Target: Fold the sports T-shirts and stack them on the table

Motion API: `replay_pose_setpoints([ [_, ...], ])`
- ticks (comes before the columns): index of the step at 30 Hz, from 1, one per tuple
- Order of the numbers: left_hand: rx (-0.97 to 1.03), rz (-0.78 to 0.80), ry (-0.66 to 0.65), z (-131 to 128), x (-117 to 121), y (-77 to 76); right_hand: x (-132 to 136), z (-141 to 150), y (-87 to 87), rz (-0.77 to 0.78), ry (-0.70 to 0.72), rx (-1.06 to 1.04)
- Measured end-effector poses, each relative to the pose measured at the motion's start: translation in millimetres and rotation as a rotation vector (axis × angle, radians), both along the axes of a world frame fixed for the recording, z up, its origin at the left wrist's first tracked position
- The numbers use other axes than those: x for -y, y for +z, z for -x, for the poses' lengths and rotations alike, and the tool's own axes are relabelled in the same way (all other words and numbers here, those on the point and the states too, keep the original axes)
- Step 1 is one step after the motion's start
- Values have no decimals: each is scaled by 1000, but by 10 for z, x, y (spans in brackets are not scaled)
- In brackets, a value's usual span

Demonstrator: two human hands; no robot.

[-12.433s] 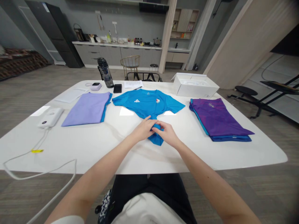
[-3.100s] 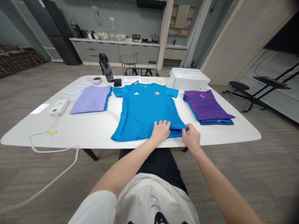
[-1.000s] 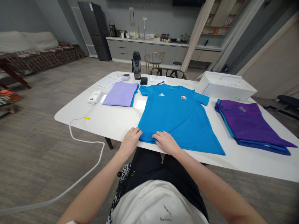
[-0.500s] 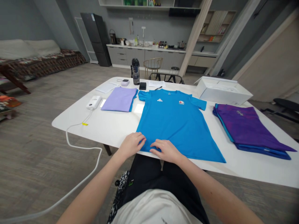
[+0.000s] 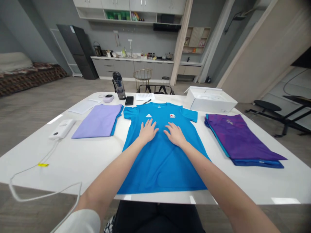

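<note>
**Both hands spread over the blue shirt**

I have the left hand [image 5: 147,132] and right hand [image 5: 175,134] open, palms down, fingers fanned, gripping nothing. They sit at the chest of the shirt [image 5: 165,170]; whether the palms press it, I can't tell. It lies face up mid-table, collar pointing away from me, long axis running down to the hem by the near edge. The smooth cloth shows shallow creases on the glossy white table [image 5: 97,168], between a flat lilac stack [image 5: 99,121] and a purple stack [image 5: 239,136].
</note>
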State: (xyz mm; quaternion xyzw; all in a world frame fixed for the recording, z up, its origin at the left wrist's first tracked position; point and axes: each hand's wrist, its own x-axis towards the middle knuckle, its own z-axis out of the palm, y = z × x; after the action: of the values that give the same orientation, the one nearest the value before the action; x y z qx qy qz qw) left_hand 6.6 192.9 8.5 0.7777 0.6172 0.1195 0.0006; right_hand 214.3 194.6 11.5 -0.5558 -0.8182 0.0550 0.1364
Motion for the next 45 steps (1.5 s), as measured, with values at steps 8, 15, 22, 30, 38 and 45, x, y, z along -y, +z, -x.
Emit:
replay_pose_setpoints([
  [8,8,203,147,169,-812,-259,-655,-707,-258,217,-292,90],
  [15,-1,173,136,243,-822,-409,-475,-942,-456,195,-386,142],
  [22,51,209,168,8,-1428,-346,-1093,-747,-271,79,-160,121],
  [30,62,273,314,67,-2303,-370,-2242,-518,-245,98,-69,64],
  [38,12,236,295,198,-2611,-472,-2541,-402,-398,272,-298,116],
  [45,-19,205,308,163,-2660,-471,-2464,-526,-337,167,-268,39],
])
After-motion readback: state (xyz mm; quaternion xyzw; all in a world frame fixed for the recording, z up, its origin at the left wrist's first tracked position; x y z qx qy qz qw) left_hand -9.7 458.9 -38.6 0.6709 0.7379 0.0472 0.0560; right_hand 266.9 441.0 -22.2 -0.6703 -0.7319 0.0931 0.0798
